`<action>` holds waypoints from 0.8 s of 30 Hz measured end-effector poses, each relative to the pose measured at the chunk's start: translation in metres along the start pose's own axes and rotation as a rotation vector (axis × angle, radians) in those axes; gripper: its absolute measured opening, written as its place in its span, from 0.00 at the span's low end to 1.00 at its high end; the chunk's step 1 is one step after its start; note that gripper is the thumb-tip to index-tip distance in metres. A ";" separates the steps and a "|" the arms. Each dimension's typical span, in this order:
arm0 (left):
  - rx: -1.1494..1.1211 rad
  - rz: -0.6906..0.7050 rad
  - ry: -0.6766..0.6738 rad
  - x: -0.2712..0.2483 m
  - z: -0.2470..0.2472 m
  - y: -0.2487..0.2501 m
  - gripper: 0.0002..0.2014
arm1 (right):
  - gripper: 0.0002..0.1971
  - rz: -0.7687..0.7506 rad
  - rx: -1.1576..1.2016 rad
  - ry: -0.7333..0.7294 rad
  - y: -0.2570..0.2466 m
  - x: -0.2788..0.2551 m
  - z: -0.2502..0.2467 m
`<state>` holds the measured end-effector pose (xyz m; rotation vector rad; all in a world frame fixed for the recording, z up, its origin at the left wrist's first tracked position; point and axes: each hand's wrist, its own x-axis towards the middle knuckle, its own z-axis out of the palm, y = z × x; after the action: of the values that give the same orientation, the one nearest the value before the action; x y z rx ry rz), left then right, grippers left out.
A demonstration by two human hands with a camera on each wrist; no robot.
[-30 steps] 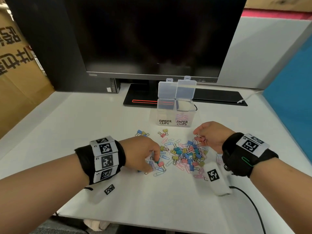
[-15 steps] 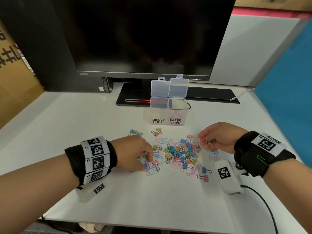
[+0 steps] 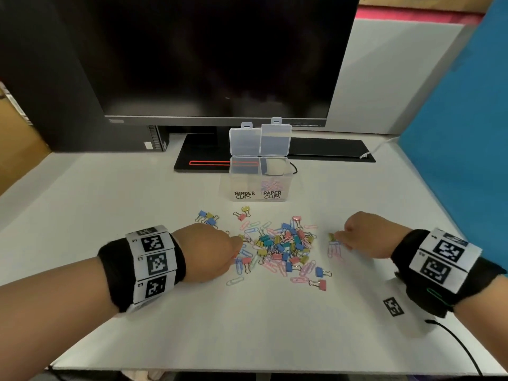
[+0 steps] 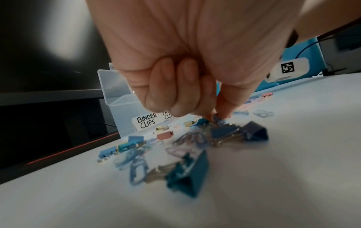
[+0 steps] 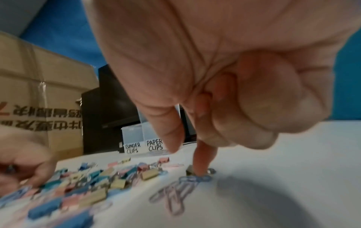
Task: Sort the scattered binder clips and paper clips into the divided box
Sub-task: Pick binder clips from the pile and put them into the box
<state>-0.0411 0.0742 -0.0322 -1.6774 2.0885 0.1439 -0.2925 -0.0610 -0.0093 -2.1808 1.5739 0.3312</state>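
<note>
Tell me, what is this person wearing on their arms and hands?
Both hands are bare, the left hand and right hand alike. Each wrist has a black band carrying white blocks printed with black square codes. The right band shows a green loop.

White table (image 3: 110, 215) bears scattered clips (image 3: 283, 246), divided box (image 3: 259, 185), monitor (image 3: 220, 64).

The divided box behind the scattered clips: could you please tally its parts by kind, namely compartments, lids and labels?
Compartments: 2
Lids: 2, both standing open
Labels: 2, reading BINDER CLIPS and PAPER CLIPS
Total: 6
</note>
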 end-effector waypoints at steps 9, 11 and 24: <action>-0.610 -0.069 0.109 0.001 -0.009 -0.016 0.10 | 0.16 -0.073 -0.253 -0.093 -0.027 -0.010 0.012; -0.843 -0.141 0.100 0.004 -0.011 -0.023 0.12 | 0.11 -0.095 -0.274 -0.105 -0.033 -0.010 0.015; -2.213 -0.196 -0.133 0.009 -0.007 -0.039 0.08 | 0.15 -0.168 -0.385 -0.149 -0.042 -0.008 0.016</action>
<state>-0.0075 0.0538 -0.0217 -2.2837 0.9850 3.0805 -0.2549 -0.0359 -0.0113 -2.4853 1.3198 0.7779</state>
